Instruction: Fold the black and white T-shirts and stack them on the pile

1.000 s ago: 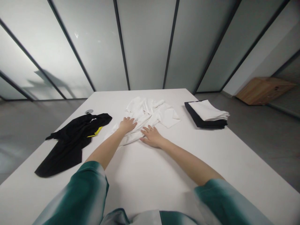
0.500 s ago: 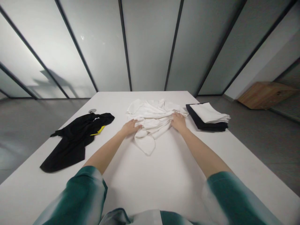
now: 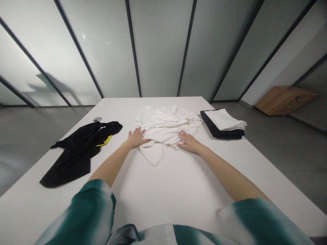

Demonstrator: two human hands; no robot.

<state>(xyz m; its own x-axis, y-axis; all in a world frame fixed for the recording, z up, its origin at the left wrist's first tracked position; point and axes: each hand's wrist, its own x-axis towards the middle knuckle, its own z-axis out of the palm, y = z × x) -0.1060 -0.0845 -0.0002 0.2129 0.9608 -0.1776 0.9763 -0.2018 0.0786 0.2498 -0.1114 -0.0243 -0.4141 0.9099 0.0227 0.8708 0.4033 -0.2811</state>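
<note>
A crumpled white garment (image 3: pixel 166 120) lies in the middle of the white table (image 3: pixel 163 190), with folds running across it and a loop of its cloth reaching towards me. My left hand (image 3: pixel 136 138) rests at the garment's near left edge, fingers spread. On its near right part lies my right hand (image 3: pixel 189 142), flat with the fingers stretched out. Both palms face down and neither grips the cloth. Whether it is a shirt cannot be made out from its heap.
To the left lies a rumpled black garment (image 3: pixel 76 149) with a yellow patch (image 3: pixel 104 141). Behind it is a round grey disc (image 3: pixel 97 119) in the tabletop. At the right, folded white cloth (image 3: pixel 224 119) sits on folded black cloth (image 3: pixel 224 134). Frosted panels (image 3: pixel 158 47) stand beyond.
My right hand has moved left and nearer to me, its fingers now stretched out over the cloth. The left hand has spread its fingers. The garment's near part lies flatter.
</note>
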